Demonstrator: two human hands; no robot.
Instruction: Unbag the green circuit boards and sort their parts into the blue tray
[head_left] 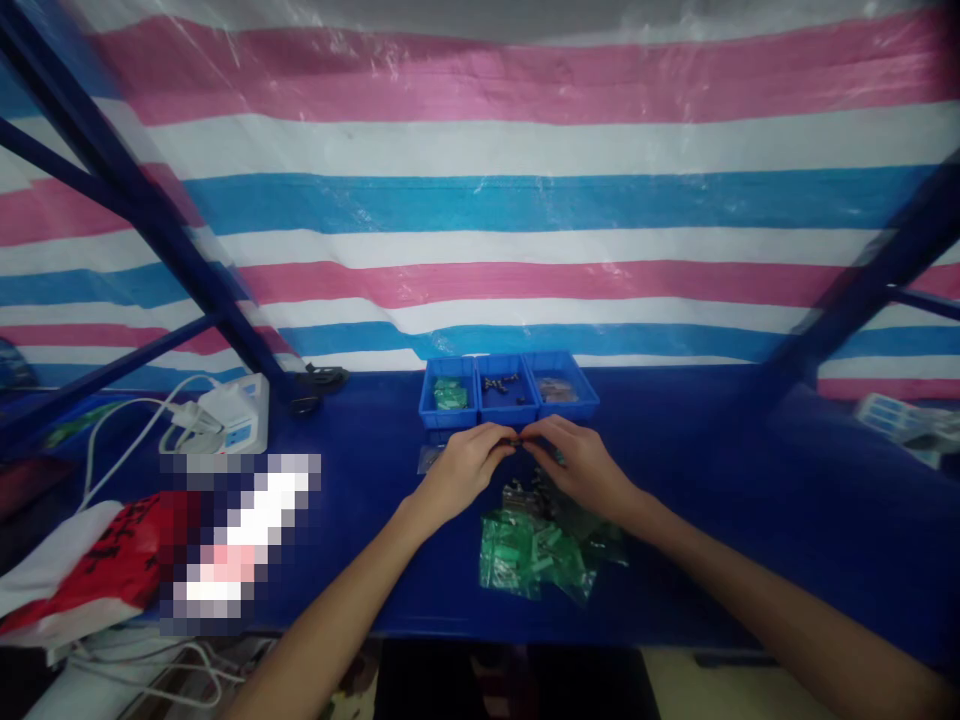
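My left hand [469, 462] and my right hand [576, 458] meet over the blue table, fingertips pinched together on a small dark piece [516, 442] too tiny to name. Just beneath my right hand lies a pile of green plastic bags [517, 550] with small parts inside, along with some loose dark pieces [536, 485]. Behind the hands stand three blue bins in a row. The left bin [448, 418] holds green bags, the middle bin [508, 412] several small dark parts, and the right bin [577, 408] clear bags with brownish contents.
A white power strip [255, 410] with plugs and cables sits at the left, near a red and white bag [127, 550]. Dark items [322, 376] lie by the left frame post [172, 240]. At the far right is a white object [900, 420]. Striped sheeting [525, 210] hangs behind.
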